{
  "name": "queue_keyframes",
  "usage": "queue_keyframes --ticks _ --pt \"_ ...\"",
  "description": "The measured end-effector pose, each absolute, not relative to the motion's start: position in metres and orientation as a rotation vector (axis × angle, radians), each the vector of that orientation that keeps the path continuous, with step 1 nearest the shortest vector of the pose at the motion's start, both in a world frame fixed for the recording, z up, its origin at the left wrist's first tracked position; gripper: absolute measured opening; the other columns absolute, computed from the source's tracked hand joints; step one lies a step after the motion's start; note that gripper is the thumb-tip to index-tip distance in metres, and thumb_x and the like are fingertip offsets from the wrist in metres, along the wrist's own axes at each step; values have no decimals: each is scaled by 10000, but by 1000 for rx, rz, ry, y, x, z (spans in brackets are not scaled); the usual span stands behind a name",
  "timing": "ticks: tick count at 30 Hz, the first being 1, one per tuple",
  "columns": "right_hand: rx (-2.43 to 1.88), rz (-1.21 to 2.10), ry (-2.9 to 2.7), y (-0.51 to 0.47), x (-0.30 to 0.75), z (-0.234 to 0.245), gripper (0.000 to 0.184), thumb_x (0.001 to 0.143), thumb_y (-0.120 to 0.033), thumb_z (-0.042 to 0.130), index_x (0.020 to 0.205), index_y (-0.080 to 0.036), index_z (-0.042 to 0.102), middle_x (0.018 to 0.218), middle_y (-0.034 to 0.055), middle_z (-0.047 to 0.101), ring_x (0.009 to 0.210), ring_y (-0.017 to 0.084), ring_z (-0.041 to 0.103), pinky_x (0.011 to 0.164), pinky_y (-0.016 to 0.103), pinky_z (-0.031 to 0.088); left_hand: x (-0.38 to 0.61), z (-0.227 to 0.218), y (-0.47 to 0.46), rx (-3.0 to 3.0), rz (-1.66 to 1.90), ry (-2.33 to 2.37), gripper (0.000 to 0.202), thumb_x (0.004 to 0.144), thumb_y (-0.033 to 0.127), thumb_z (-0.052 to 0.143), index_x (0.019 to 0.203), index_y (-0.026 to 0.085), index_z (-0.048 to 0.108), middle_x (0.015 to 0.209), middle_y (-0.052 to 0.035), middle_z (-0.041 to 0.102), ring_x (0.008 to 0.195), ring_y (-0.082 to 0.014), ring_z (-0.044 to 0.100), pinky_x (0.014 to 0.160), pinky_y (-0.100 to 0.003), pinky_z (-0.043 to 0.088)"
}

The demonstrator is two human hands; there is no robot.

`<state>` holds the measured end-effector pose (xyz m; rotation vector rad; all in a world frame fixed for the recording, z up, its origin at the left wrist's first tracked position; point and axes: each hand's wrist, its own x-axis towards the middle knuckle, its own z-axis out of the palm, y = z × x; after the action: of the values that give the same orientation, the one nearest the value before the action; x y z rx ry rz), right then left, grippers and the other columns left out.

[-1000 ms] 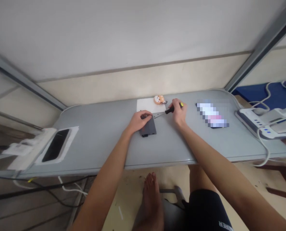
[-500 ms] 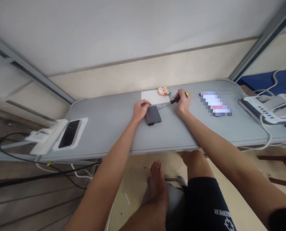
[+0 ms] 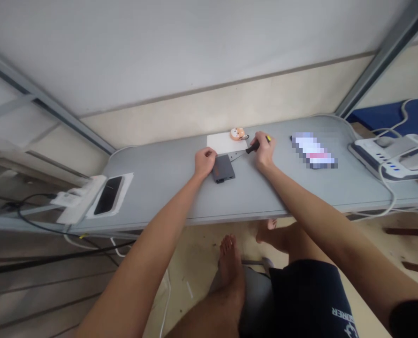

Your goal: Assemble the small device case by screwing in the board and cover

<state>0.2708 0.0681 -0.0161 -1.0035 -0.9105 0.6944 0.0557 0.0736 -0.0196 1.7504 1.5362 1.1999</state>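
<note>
Both the left hand (image 3: 204,163) and the right hand (image 3: 264,150) are showing curled fingers: the right is gripping one black-handled screwdriver (image 3: 253,147), the left is resting at one dark grey box's (image 3: 224,169) far left corner, whether pinching I can't tell. That box is lying between them on the bench (image 3: 152,180).

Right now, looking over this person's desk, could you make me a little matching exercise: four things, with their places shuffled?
Things
1. Black-handled, yellow-ended screwdriver
2. Flat, dark-grey rectangular box
3. Rounded orange-and-white animal-faced case
4. Rectangular black-screened phone

Places
A. Toward the left end of the smooth grey table
B. Right beside the left hand
C. Held in the right hand
D. At the far edge of the white paper sheet

Pairs: 1-C, 2-B, 3-D, 4-A
</note>
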Motion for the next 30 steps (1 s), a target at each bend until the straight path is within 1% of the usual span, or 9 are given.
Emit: queue_keyframes --ticks 2,5,8,11,15,18,21,25,30 --pt "-1015 698 -888 68 271 -17 420 868 -413 569 505 -202 560 522 -8 475 534 124 441 505 269 335 54 -20 69 1744 1233 1569 170 781 120 545 670 194 651 695 -18 632 717 -186 587 718 -306 442" --pt "-1012 715 -848 69 272 -19 390 853 -378 564 505 -201 567 521 -8 477 528 123 438 494 264 332 51 -22 56 1726 1296 1635 175 841 121 517 821 211 666 803 -24 625 793 -193 585 786 -314 454" --pt "-1016 738 -818 70 272 -20 379 845 -375 570 508 -202 566 526 -9 486 530 122 439 494 261 334 50 -25 43 1731 1261 1644 146 905 172 532 940 236 659 772 -7 583 742 -190 576 769 -314 465" --pt "-1041 740 -810 72 272 -22 380 849 -385 564 515 -204 565 519 -14 475 521 121 432 494 263 333 51 -27 37 1758 1182 1611 96 939 256 584 994 257 664 765 4 573 693 -180 579 735 -307 470" --pt "-1044 744 -815 72 271 -22 377 843 -392 564 517 -203 561 523 -20 468 520 117 425 491 263 327 52 -27 39 1777 1138 1612 98 892 222 639 977 251 678 856 -5 595 719 -166 578 746 -294 461" --pt "-1047 752 -802 71 268 -20 365 828 -381 557 509 -204 557 524 -20 463 526 117 419 490 262 325 51 -25 42 1774 1122 1620 131 868 175 621 962 238 688 839 -1 611 734 -165 574 759 -288 450" --pt "-1060 750 -806 71 267 -19 359 821 -386 554 510 -207 552 526 -20 469 535 121 431 507 262 350 50 -25 44 1757 1119 1623 148 844 152 613 937 227 702 829 2 632 702 -158 567 746 -287 444" --pt "-1086 727 -807 72 267 -21 354 827 -391 545 521 -211 545 541 -22 486 556 125 458 549 264 386 49 -26 45 1720 1122 1618 135 834 152 611 894 212 716 837 -5 669 647 -151 562 709 -293 447" --pt "-1134 666 -796 69 269 -21 330 847 -356 527 555 -208 576 558 -26 506 590 133 469 574 266 370 49 -26 44 1689 1138 1603 147 833 165 588 890 207 717 817 -8 676 617 -150 566 672 -288 454"
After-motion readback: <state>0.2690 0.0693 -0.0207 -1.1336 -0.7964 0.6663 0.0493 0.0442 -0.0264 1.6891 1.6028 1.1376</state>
